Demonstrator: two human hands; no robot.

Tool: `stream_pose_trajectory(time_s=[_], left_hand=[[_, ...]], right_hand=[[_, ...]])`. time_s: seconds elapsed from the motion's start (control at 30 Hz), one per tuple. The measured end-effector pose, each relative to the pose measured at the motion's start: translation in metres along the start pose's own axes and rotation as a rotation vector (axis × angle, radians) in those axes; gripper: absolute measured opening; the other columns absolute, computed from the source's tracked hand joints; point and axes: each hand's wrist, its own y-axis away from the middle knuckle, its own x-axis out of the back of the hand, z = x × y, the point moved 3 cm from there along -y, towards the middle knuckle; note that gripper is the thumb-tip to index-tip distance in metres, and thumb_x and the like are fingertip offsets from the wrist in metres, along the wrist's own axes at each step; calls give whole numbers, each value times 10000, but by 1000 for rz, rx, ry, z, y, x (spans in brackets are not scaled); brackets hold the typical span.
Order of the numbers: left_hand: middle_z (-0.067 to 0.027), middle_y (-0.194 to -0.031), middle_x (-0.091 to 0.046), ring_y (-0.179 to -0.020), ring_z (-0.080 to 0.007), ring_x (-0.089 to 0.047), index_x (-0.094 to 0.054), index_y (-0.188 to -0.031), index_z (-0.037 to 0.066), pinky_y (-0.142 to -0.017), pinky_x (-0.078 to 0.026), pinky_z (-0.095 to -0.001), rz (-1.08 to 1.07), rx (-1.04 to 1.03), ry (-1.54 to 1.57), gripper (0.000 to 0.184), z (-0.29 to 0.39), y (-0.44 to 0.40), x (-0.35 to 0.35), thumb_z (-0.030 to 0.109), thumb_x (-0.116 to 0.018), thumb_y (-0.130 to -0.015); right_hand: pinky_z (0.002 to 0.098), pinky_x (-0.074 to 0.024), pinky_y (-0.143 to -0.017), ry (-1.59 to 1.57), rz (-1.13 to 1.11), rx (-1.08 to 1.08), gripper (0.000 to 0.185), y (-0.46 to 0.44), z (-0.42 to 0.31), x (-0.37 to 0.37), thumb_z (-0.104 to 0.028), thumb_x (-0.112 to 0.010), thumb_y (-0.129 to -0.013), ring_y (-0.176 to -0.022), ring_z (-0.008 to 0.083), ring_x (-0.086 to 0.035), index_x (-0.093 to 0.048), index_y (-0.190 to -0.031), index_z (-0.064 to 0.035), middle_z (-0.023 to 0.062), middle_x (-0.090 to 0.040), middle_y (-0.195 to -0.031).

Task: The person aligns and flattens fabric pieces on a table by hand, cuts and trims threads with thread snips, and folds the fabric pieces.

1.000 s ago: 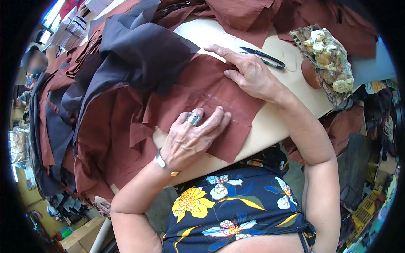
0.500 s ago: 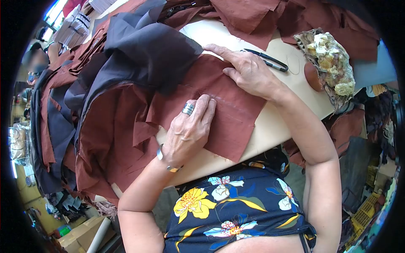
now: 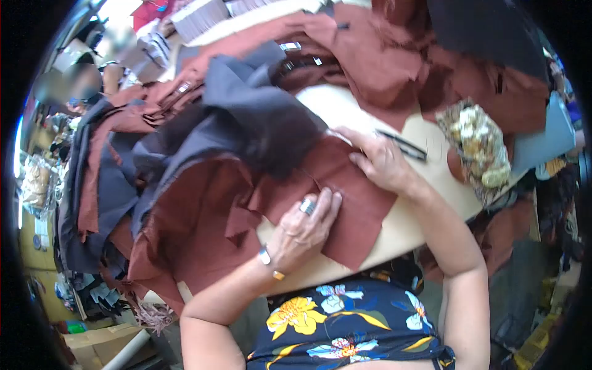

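Observation:
A reddish-brown piece of fabric (image 3: pixel 361 213) lies on the pale tabletop, with a crease or seam line across it. My left hand (image 3: pixel 303 229), wearing a ring and a cuff bracelet, rests flat on this piece with its fingers extended. At the piece's far right edge is my right hand (image 3: pixel 383 161), the index finger stretched toward the dark lining cloth (image 3: pixel 265 117) and the thumb apart from it. That lining is bunched to the left, joined to more brown cloth (image 3: pixel 185 209). Just beyond my right hand lies a black pen-like tool (image 3: pixel 404 147).
A lumpy, yellowish-white bundle (image 3: pixel 475 145) sits at the table's right side. Brown garment pieces (image 3: pixel 376 49) pile along the far side. Stacked light bundles (image 3: pixel 197 21) stand at the back, near another person (image 3: pixel 111 77). A cardboard box (image 3: pixel 105 345) is below left.
The view has shifted, so the table and both hands appear lower and further right. Both hands stay on the brown piece in nearly the same places.

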Motion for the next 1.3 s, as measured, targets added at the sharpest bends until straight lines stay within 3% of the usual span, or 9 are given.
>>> stream_pose_trajectory(time_s=[0.17,0.2,0.33,0.47,0.7,0.87,1.2,1.3], left_hand=[[-83,-1184,-512,-956,-214,-548,-510,-1242,80,-760,-497,-315,-50,-71,158,495,-6,5,8,109,-512,-748],[-96,-1145,-524,-960,-239,-550,-542,-1186,80,-777,-496,-344,-48,-96,242,453,-9,6,10,70,-540,-733],[-124,-1055,-542,-939,-315,-540,-575,-1028,56,-806,-482,-401,220,151,348,317,-25,13,10,8,-598,-715],[-133,-1072,-503,-1007,-322,-492,-546,-1017,50,-884,-422,-412,173,298,290,273,-35,19,0,130,-634,-771],[-116,-1157,-465,-1115,-311,-443,-526,-1068,89,-941,-389,-453,65,252,230,372,-53,21,-10,256,-670,-768],[-111,-1189,-458,-1198,-305,-410,-518,-1092,100,-981,-373,-446,-19,185,299,399,-78,21,-18,334,-654,-799],[-95,-1164,-508,-1118,-297,-486,-558,-1048,91,-896,-440,-415,6,212,310,366,-79,15,4,303,-675,-774],[-98,-1119,-536,-1029,-290,-533,-582,-992,74,-838,-470,-374,59,366,281,294,-79,15,11,258,-668,-778]], right_hand=[[418,-462,-907,-43,-69,-74,603,3,-7,3,57,-549,-737,-1059,370,-562,-460,-1312,-100,192,-563,-1200],[422,-463,-899,-47,-185,-194,663,2,-5,3,27,-573,-733,-1030,382,-572,-396,-1357,-112,211,-563,-1190],[450,-458,-853,72,-244,-264,726,-10,-14,7,-35,-610,-745,-944,412,-586,-312,-1399,-134,246,-584,-1114],[463,-451,-831,84,-148,-157,716,-22,-2,-16,-32,-609,-751,-905,421,-585,-302,-1393,-115,251,-583,-1102],[476,-451,-799,34,35,-30,726,-18,0,-24,17,-581,-754,-861,431,-581,-268,-1403,-69,241,-568,-1141],[469,-451,-771,28,0,-82,764,-17,4,-26,36,-590,-737,-816,417,-585,-262,-1420,-61,232,-620,-901],[456,-446,-705,-43,63,-86,694,-16,3,-23,55,-571,-752,-740,397,-578,-311,-1385,-60,191,-597,-817],[454,-444,-691,-51,65,-71,690,-16,1,-20,54,-575,-748,-720,385,-575,-318,-1379,-48,182,-584,-790]])
